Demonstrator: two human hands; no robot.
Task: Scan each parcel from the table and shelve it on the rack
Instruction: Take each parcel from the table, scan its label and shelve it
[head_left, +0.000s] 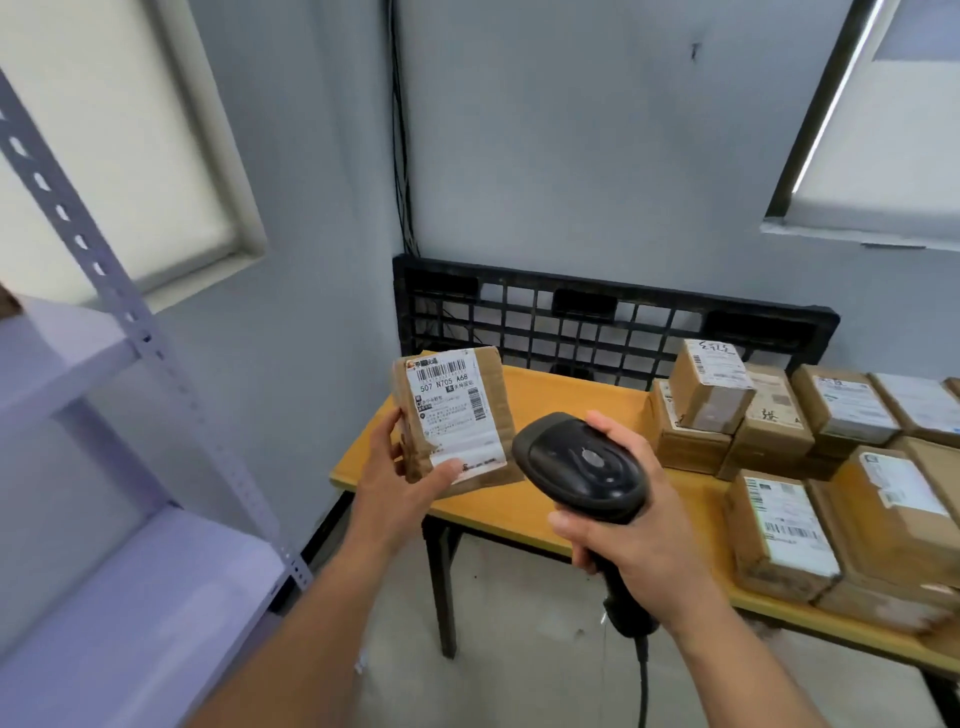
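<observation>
Head view: our left hand (400, 483) holds a parcel (457, 431) above the table's (582, 395) end; our right hand (644, 551) grips the scanner (582, 467). If the scanner misses the label (447, 395), we may shelve it unscanned.

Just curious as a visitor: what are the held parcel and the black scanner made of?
The brown box-shaped parcel looks like matte cardboard, creased at its edges, with a white paper label. The black handheld scanner seems moulded plastic: smooth, with a soft sheen.
</observation>
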